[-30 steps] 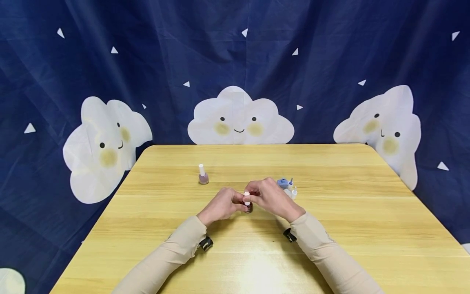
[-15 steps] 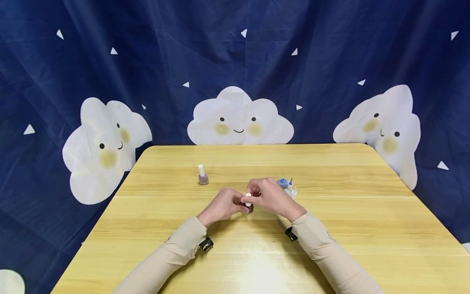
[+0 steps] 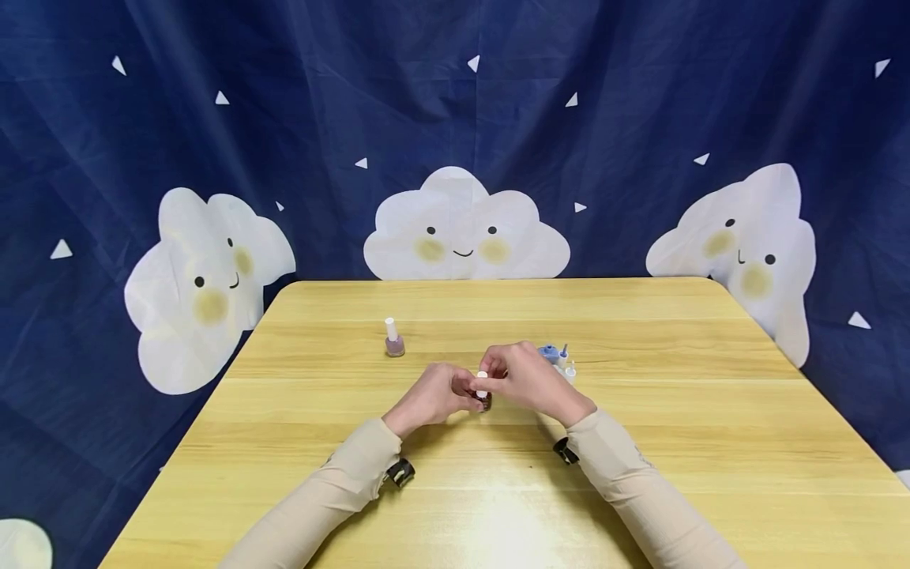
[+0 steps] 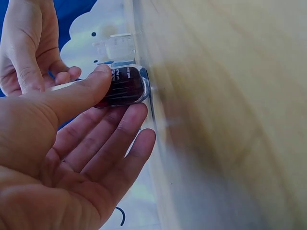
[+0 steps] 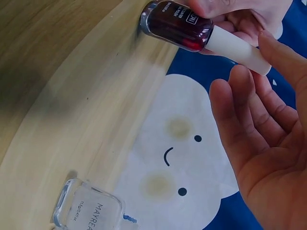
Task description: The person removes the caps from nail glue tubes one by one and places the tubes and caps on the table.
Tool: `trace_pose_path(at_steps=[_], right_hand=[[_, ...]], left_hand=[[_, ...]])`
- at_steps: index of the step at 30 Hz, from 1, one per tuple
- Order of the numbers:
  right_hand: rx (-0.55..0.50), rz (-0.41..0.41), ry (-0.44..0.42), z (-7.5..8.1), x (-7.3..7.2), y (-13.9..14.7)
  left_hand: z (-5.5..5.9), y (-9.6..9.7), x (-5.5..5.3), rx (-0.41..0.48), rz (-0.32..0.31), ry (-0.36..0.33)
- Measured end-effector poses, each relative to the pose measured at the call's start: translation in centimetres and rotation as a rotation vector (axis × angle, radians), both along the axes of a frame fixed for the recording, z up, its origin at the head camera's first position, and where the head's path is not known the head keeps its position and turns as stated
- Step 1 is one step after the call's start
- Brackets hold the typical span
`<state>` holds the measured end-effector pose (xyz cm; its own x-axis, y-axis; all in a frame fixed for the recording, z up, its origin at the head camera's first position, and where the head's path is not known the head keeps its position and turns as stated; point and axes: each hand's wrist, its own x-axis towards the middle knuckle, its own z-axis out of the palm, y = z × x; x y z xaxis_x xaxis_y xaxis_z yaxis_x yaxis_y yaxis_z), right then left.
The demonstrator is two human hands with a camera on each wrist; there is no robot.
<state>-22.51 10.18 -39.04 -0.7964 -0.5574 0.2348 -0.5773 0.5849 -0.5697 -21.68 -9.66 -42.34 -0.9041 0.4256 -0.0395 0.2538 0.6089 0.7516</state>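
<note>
A dark red nail polish bottle [image 5: 180, 24] with a long white cap [image 5: 237, 48] is between my hands over the middle of the table. My left hand [image 3: 430, 397] pinches the glass body between thumb and fingers; its label shows in the left wrist view. The thumb and fingertips of my right hand [image 3: 526, 383] pinch the cap's far end. The cap sits against the bottle's neck; how tightly it is screwed on, I cannot tell. In the head view, fingers hide part of the bottle.
A lilac nail polish bottle [image 3: 394, 344] with a white cap stands at the back left. Beyond my right hand are an uncapped blue bottle [image 3: 549, 352], a clear bottle [image 5: 93, 206] and two brush caps [image 3: 571, 372]. A cloud-patterned curtain [image 3: 469, 118] hangs behind the table [image 3: 711, 442].
Both hands keep hold of the dark red bottle and its cap. The bottle and my right hand have shifted very slightly to the right.
</note>
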Motion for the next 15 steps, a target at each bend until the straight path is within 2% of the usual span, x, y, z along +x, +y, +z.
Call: trace_pose_path(at_steps=[6,15], right_hand=[[-0.009,0.042,-0.003,-0.15,-0.12,0.17],[-0.016,0.147,0.018,0.13,-0.20,0.49]], left_hand=[[-0.01,-0.02,-0.02,0.018,-0.003,-0.024],[0.00,-0.04,0.09,0.024,-0.014,-0.024]])
